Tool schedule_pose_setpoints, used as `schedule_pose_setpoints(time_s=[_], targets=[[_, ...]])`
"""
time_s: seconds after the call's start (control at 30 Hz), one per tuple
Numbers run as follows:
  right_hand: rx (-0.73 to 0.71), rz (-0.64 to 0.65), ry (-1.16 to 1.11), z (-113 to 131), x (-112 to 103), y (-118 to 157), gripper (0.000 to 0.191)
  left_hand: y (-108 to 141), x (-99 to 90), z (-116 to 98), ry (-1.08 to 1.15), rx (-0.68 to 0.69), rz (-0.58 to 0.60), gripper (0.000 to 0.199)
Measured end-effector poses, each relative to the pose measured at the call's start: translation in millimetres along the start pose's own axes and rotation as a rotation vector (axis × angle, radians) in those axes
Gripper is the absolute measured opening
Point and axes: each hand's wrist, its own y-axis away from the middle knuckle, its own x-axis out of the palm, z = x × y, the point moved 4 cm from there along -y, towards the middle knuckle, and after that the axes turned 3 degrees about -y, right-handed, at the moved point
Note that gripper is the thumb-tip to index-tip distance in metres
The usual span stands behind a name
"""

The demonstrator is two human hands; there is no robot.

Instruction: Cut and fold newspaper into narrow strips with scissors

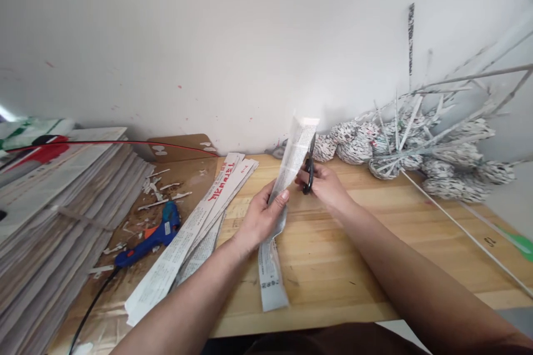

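My left hand is closed round the middle of a long newspaper strip. The strip's upper end rises blurred toward the wall, and its lower end hangs down over the wooden table. Just right of the strip, my right hand grips black-handled scissors by their loops. The blades point upward along the strip's right side; whether they touch the paper I cannot tell. To the left of my left hand, more cut newspaper strips lie fanned in a pile.
A blue glue gun with a black cable rests on cardboard among paper scraps. Tall stacked newspapers stand at far left. Woven paper balls line the wall at right, with thin paper sticks jutting across the table.
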Motion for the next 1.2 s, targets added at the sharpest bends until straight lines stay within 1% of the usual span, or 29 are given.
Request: schedule_pose_setpoints(time_s=[0.1, 0.2, 0.27, 0.37, 0.47, 0.57, 0.67, 0.77, 0.83, 0.9, 0.97, 1.07, 1.13, 1.2], targets=[[-0.044, 0.057, 0.334, 5, -6, 3, 0.032, -1, -3.2, -1, 0.042, 0.006, -0.076, 0.032], [-0.096, 0.058, 0.637, 12, -7, 10, 0.019, -1, -4.6, 0, 0.041, 0.003, -0.135, 0.033], [-0.114, 0.064, 0.785, 16, -7, 14, 0.016, 0, -4.6, 1, 0.030, 0.004, -0.149, 0.032], [-0.117, 0.071, 0.924, 17, -8, 17, 0.015, 0, -4.2, 3, 0.036, 0.014, -0.143, 0.037], [-0.113, 0.062, 0.955, 15, -12, 18, 0.013, -1, -4.1, 4, 0.040, 0.004, -0.128, 0.043], [-0.118, 0.044, 0.884, 18, -13, 20, 0.013, -1, -4.0, 6, 0.047, -0.015, -0.111, 0.041], [-0.156, 0.035, 0.707, 27, -7, 24, 0.019, -1, -3.5, 7, 0.063, -0.016, -0.097, 0.043], [-0.184, 0.075, 0.452, 35, 7, 30, 0.036, 1, -2.1, 6, 0.073, 0.016, -0.090, 0.047], [-0.177, 0.123, 0.287, 34, 17, 35, 0.045, 3, 0.2, 3, 0.059, 0.049, -0.070, 0.048], [-0.159, 0.154, 0.158, 29, 25, 38, 0.044, 6, 3.4, 2, 0.009, 0.086, -0.044, 0.046], [-0.145, 0.140, 0.075, 22, 29, 38, 0.035, 10, 6.7, 0, -0.075, 0.141, -0.027, 0.046], [-0.135, 0.091, 0.013, 14, 27, 36, 0.023, 15, 12.2, -2, -0.215, 0.205, 0.009, 0.056], [-0.123, 0.079, -0.017, 13, 26, 34, 0.025, 19, 15.8, -1, -0.300, 0.200, 0.038, 0.067], [-0.101, 0.083, -0.053, 14, 26, 34, 0.035, 21, 18.7, -1, -0.375, 0.173, 0.064, 0.077]])
